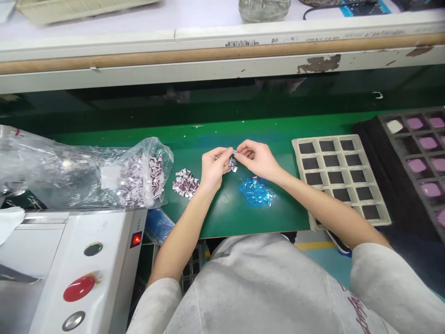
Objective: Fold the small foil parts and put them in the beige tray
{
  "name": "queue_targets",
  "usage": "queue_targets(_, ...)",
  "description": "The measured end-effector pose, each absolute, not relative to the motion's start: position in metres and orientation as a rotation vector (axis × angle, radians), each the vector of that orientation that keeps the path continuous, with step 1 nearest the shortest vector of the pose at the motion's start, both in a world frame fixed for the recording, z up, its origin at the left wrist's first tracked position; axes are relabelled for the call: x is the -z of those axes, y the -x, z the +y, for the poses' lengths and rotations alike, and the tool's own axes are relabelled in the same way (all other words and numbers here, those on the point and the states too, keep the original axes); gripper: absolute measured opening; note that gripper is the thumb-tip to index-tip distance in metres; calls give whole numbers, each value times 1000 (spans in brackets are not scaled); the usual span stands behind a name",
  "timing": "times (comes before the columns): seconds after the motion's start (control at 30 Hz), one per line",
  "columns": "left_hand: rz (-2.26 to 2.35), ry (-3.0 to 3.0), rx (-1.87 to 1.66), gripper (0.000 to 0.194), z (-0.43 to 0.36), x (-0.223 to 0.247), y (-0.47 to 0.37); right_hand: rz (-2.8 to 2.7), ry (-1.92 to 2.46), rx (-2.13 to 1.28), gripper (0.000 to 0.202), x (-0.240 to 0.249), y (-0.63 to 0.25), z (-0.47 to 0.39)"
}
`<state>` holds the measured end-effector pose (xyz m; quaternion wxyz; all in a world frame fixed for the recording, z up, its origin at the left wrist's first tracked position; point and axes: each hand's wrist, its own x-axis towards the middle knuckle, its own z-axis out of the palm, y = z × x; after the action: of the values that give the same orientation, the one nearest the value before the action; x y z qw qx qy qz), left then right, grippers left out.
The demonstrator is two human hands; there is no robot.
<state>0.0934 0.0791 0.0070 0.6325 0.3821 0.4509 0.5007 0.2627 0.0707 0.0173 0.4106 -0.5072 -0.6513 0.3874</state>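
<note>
My left hand (214, 168) and my right hand (255, 157) meet fingertip to fingertip over the green table (222, 222). Between their pinched fingers is a small blue strip (235, 151), held from both sides. Partly hidden behind my left hand lies a small group of printed pieces (232, 165). A larger pile of printed pieces (186, 183) rests to the left of my left hand. Below my right hand is a heap of shiny blue strips (257, 191).
Clear plastic bags (139, 178) of printed pieces lie at the left, behind a white machine (100, 260) with buttons. To the right stand a cream compartment tray (377, 195) and a black tray (399, 153) with pink pieces. A shelf edge (208, 48) crosses the back.
</note>
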Motion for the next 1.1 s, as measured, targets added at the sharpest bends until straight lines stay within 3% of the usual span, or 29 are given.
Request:
queue_targets(0.3,1104,-962,-1175,21,75,-7,-93,-1477,1337,-1045,22,-18,-267,74)
queue_targets(0.57,1182,-1109,-1224,16,72,-1,-96,-1545,1243,-1022,13,-23,-262,60)
queue_targets(0.8,1091,-839,-1165,13,75,-11,-95,-1849,1379,-882,6,-32,-287,50)
queue_targets(0.97,937,-665,-1074,12,77,-20,-89,-2200,1559,-624,28,-20,-319,47)
queue_targets(1.1,885,-612,-980,24,76,-26,-86,-2190,1567,-546,35,-17,-324,39)
